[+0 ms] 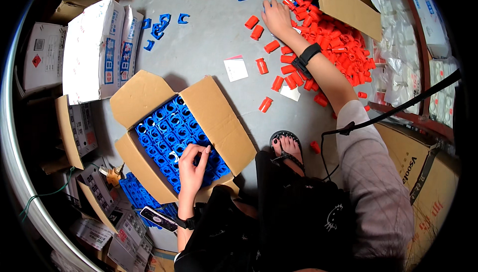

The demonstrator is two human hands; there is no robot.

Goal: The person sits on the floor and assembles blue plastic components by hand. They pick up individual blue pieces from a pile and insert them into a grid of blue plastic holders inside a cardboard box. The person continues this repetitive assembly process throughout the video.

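Observation:
My left hand (191, 168) is over an open cardboard box (219, 117) at lower centre-left. Its fingers are bent and drawn together; anything between them is hidden. Inside the box, blue plastic pipe clips (172, 122) stand in tight rows, and one spot near my fingers looks white. My right hand (277, 19) reaches far forward to the upper edge of a heap of red plastic fittings (343, 48). Its fingers are stretched and slightly apart, beside a few red pieces, with nothing visible in them. Both wrists wear black bands.
Loose blue clips (162, 25) lie on the grey floor at far left, with white cartons (94, 48) beside them. Single red fittings (262, 66) and paper slips (235, 68) are scattered mid-floor. An opened carton (348, 8) stands behind the heap. A black cable (378, 117) crosses my right arm.

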